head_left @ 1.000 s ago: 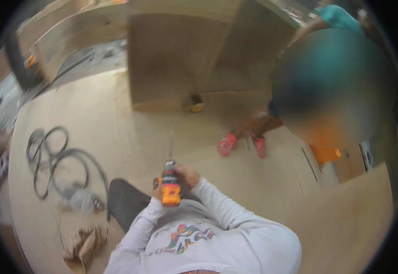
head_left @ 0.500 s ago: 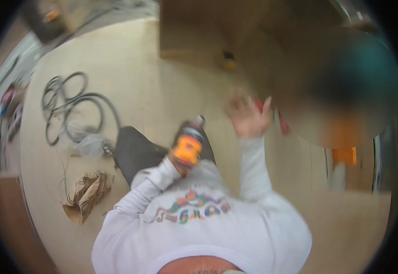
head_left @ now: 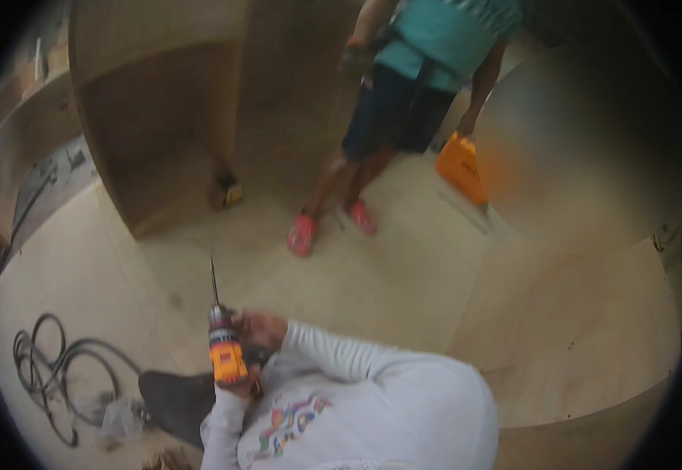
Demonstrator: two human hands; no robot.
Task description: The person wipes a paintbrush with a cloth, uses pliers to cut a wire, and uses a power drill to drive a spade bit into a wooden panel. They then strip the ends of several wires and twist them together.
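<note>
A yellow and black drill point(head_left: 226, 354) with a long thin bit pointing up and away sits in front of my chest. My left hand point(head_left: 240, 385) grips its handle from below and is mostly hidden behind the tool. My right hand point(head_left: 260, 329) closes on the drill's front right side, near the chuck. Both of my arms are in white sleeves. The bit's tip hangs over the plywood floor point(head_left: 372, 282), short of an open plywood cabinet point(head_left: 161, 117).
Another person in a teal shirt, dark shorts and red shoes point(head_left: 303, 233) stands beyond the drill and holds an orange case point(head_left: 461, 166). A small yellow object point(head_left: 231, 193) lies by the cabinet's base. A coiled black cable point(head_left: 51, 368) lies at the left. Plywood panels point(head_left: 584, 329) fill the right.
Half a second ago my right hand was raised and spread; now it is back on the drill. The view has swung up, showing the other person and the cabinet.
</note>
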